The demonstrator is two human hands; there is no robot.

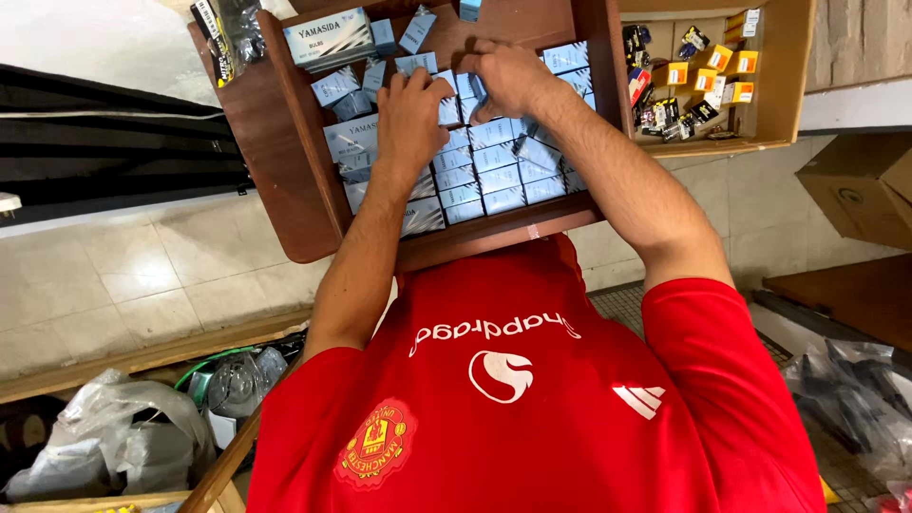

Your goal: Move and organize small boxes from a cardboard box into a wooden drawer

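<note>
I've got a wooden drawer [285, 180] packed w/ rows of small blue-grey boxes [494, 176] running left to right. Left hand [410, 119] lies flat on the mid rows, fingers spread, holding nothing. Right hand [508, 76] sits nearer the far row, fingertips pinching one box [465, 85] just beside the left.

I see small boxes [475, 157] w/ pale blue-grey faces, white panels & dark print, rows filling the dark red-brown wooden drawer [285, 161]. At drawer's far-left corner, bigger white-and-blue box [328, 36]. Cardboard box [784, 66] is tan; inside it, sm. packs [708, 76] in orange, yellow, black, a bit of red. My shirt [532, 399] is bright red w/ white logos & a red-yellow crest. Floor tiles [114, 275] beige, faintly mottled. Plastic bags [123, 437] grey-clear.
</note>
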